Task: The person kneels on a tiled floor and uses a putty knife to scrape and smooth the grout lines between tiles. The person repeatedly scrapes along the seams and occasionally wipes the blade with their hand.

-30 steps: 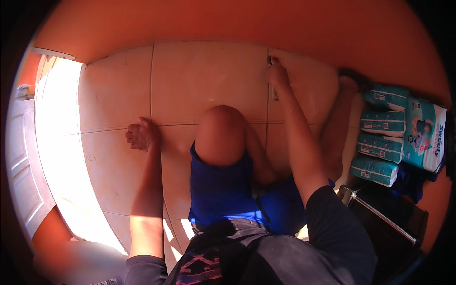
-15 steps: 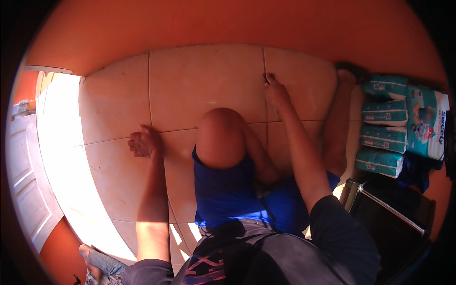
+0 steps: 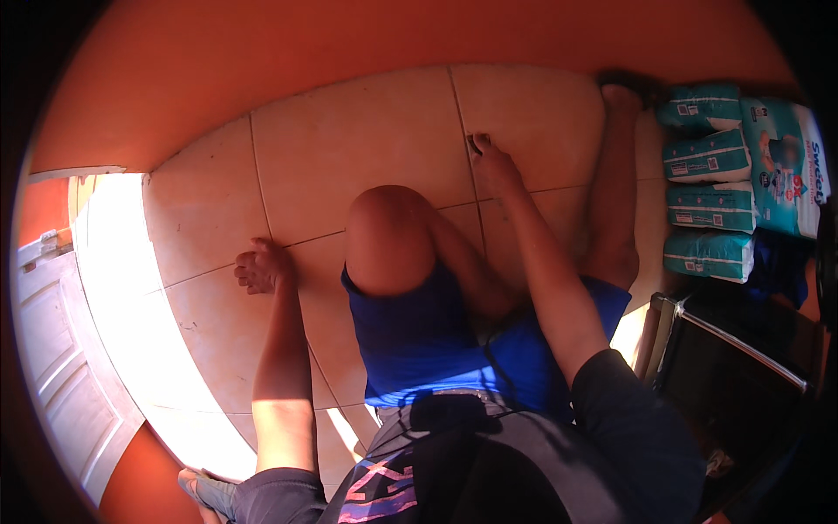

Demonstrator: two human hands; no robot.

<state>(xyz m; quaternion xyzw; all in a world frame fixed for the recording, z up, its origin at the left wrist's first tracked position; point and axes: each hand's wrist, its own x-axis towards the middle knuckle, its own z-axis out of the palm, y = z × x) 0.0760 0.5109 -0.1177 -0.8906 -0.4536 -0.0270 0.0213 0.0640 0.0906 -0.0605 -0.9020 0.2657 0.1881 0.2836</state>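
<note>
My right hand is closed around a small dark object whose kind I cannot make out. It is beside a dark joint between the floor tiles, beyond my bent knee. On the left, my left hand rests on the tiles near another joint. Its fingers are loosely bent and slightly apart, and nothing shows in them.
An orange wall borders the floor ahead. At right are several teal-and-white diaper packs and a black box-like piece with a metal edge. A white panelled door is at left; another person's foot shows lower left.
The whole view has turned a little, tilting the floor joints. My right hand still grips the small dark object near the joint; my left hand stays on the floor.
</note>
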